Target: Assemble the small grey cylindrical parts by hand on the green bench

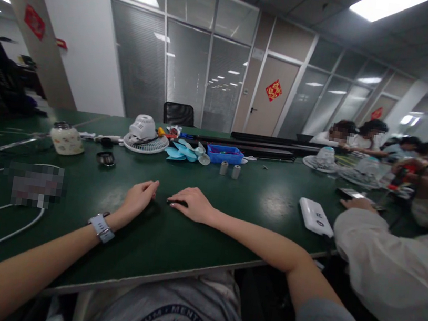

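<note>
On the green tabletop, my left hand [139, 199] rests on its side with the fingers curled and a watch [102, 226] on the wrist. Anything inside those fingers is hidden. My right hand [194, 205] lies palm down, its fingers closed over a small dark object [178, 204] whose kind I cannot make out. A short gap separates the two hands. Beyond them stand two small grey cylinders [230, 170], beside a blue plastic basket [225, 154]. Light-blue fan blades [184, 151] lie left of the basket, next to a white fan head with its grille [145, 135].
A cream patterned jar [66, 138] and a dark oval object [106, 159] stand at left, near a white cable [25, 227]. At right lie a white box-like device [316, 216] and a seated person's sleeve [384, 253]. Long black bars [255, 150] lie at the back.
</note>
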The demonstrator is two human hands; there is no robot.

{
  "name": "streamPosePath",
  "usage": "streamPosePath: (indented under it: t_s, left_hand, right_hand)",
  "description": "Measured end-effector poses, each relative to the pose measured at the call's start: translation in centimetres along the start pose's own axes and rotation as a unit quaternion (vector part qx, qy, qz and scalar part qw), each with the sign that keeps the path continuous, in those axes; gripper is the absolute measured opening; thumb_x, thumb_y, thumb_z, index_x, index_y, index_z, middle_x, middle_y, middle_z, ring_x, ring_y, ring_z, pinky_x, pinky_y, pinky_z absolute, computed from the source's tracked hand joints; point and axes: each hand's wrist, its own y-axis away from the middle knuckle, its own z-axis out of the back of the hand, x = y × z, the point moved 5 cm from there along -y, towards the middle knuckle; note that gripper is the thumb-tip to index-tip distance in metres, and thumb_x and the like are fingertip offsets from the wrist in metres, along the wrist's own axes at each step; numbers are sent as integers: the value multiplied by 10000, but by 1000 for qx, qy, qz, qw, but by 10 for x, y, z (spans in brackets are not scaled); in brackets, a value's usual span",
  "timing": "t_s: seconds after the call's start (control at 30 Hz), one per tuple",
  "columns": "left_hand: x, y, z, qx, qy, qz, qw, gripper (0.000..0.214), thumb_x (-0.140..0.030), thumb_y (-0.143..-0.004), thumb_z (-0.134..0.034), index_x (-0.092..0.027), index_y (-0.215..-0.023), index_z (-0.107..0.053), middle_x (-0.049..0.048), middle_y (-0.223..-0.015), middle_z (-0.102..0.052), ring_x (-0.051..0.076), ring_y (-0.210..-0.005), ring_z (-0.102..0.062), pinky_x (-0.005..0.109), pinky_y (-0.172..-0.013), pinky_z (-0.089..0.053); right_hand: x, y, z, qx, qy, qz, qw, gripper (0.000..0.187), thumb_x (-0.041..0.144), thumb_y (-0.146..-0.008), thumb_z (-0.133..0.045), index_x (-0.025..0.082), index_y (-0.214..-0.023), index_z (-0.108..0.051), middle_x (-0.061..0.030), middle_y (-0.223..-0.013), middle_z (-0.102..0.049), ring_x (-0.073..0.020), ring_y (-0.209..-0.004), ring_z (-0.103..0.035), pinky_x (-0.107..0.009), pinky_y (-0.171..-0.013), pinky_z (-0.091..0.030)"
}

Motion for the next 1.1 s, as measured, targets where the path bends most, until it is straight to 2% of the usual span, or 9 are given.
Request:
streamPosePath:
  t_s: [0.2,0.37,0.47,0.53,0.6,0.67,0.77,0.9,1.1]
  left_hand:
    - [-2,2,-3,16,11,32,999,410,-540,-811,-413,-200,-618,-535,0,-601,-571,187,-605,-537,266,-553,-346]
    - [0,1,-2,9,27,45,999,342,-462,-786,-425,-201,-581,-510,5,-577,-557,188,-588,-520,280,-556,-342]
    - [0,2,-1,21,41,43,998,335,-442,-794,-413,-206,-564,-474,2,-572,-544,186,-596,-523,282,-568,-348]
    - [-1,3,-1,30,45,45,998,322,-426,-795,-408,-207,-567,-465,1,-578,-544,185,-612,-529,281,-577,-352]
    - [-2,4,-2,39,43,48,997,307,-419,-791,-408,-205,-583,-479,0,-586,-548,183,-613,-525,280,-578,-351]
    - [-3,4,-3,43,39,42,997,298,-420,-786,-408,-202,-605,-501,0,-597,-554,181,-606,-517,281,-578,-352]
    - [-3,3,-4,37,29,19,999,308,-434,-785,-403,-198,-623,-517,7,-619,-566,184,-612,-516,284,-584,-356]
    - [-1,1,-7,38,11,-12,999,355,-460,-810,-377,-198,-610,-506,18,-660,-578,190,-643,-529,287,-604,-362]
    - [4,0,-9,39,11,-18,999,370,-471,-832,-371,-200,-612,-491,14,-675,-576,191,-661,-534,286,-621,-363]
  right_hand:
    - [-5,-1,5,-17,17,-14,1000,385,420,-921,-539,259,-1267,-589,-43,-1216,-660,-184,-1094,-605,-321,-898,-418]
    - [-2,-2,-4,-4,31,-2,1000,265,404,-934,-523,270,-1075,-703,-17,-1130,-698,-173,-1040,-620,-308,-847,-411]
    - [-9,-1,3,-17,30,-16,999,218,360,-924,-554,253,-1013,-722,-8,-1044,-725,-167,-970,-635,-300,-830,-412]
    - [-28,1,22,-52,42,-49,997,203,325,-923,-557,249,-1002,-728,-12,-998,-734,-171,-914,-642,-307,-823,-423]
    - [-60,6,53,-126,61,-112,984,215,303,-927,-541,254,-1016,-730,-16,-983,-735,-178,-878,-647,-315,-816,-443]
    - [-101,18,90,-215,91,-197,952,239,296,-929,-518,255,-1025,-733,-26,-1004,-731,-191,-897,-649,-318,-823,-462]
    - [-160,43,128,-259,159,-324,896,277,284,-927,-493,234,-1061,-730,-50,-1066,-718,-209,-971,-640,-314,-867,-463]
    - [-208,70,133,-203,178,-433,860,261,292,-903,-529,243,-1054,-736,-56,-1072,-722,-216,-982,-647,-294,-847,-471]
    - [-222,74,123,-196,172,-444,857,285,380,-909,-522,272,-1071,-730,-42,-1093,-717,-220,-991,-649,-291,-827,-482]
